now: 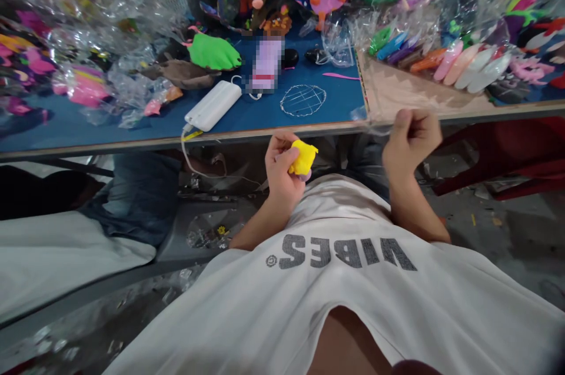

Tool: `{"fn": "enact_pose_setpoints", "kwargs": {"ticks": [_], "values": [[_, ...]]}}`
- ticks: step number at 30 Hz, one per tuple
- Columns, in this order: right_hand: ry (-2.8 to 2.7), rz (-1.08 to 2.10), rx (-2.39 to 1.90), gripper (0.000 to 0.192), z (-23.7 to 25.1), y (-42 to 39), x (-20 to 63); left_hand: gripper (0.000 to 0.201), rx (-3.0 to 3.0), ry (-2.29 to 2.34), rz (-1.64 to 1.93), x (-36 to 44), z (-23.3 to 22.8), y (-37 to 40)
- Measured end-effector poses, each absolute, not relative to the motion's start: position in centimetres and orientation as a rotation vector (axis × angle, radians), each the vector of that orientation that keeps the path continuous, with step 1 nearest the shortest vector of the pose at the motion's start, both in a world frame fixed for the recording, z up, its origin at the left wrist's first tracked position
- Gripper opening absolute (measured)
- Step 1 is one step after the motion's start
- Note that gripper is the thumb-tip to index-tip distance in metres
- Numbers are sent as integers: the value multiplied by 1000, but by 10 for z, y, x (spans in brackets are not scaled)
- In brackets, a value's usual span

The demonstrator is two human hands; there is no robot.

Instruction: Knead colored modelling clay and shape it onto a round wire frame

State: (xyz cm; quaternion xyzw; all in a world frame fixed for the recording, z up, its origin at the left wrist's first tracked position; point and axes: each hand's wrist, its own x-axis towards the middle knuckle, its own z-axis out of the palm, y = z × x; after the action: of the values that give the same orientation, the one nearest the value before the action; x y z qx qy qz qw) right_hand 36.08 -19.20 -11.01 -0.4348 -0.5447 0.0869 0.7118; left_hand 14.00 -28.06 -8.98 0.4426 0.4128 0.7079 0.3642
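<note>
My left hand [282,172] pinches a small lump of bright yellow modelling clay [303,157] in front of my shirt, just below the table edge. Off to the right, my right hand [411,142] is raised near the table's front edge with its fingers curled in. A faint, blurred, see-through wisp trails beside it; whether those fingers hold it I cannot make out. On the blue table top ahead of my hands lies an oval wire frame [303,100] with crossing wires. A thin pink strip [341,76] rests behind it.
A white power bank [213,105] with a cable lies at the table's front, beside a blurred-out phone [266,64]. Green clay [215,51], bagged coloured clay sticks [459,66] and several clay figures crowd the back. Another person's leg [132,198] is at my left.
</note>
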Motion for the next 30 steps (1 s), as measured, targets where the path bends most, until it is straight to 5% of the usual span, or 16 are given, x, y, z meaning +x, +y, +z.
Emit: {"fn": "enact_pose_setpoints", "kwargs": {"ticks": [6, 14, 19, 22, 27, 30], "values": [[-1135, -434, -1057, 37, -89, -104, 426, 30, 947, 952, 1514, 137, -91, -264], [-1325, -361, -938, 52, -108, -125, 396, 46, 1003, 810, 1540, 141, -81, -265], [-1549, -131, -588, 21, -101, -211, 329, 68, 1224, 841, 1497, 137, -70, -261], [-1799, 21, -324, 43, -118, -237, 301, 69, 1245, 1001, 1582, 146, -75, -254], [-1938, 353, -483, 88, -133, -252, 279, 60, 1154, 1032, 1975, 172, -90, -242], [-1797, 298, -540, 87, -121, -256, 273, 75, 1377, 1113, 1954, 182, -92, -241]]}}
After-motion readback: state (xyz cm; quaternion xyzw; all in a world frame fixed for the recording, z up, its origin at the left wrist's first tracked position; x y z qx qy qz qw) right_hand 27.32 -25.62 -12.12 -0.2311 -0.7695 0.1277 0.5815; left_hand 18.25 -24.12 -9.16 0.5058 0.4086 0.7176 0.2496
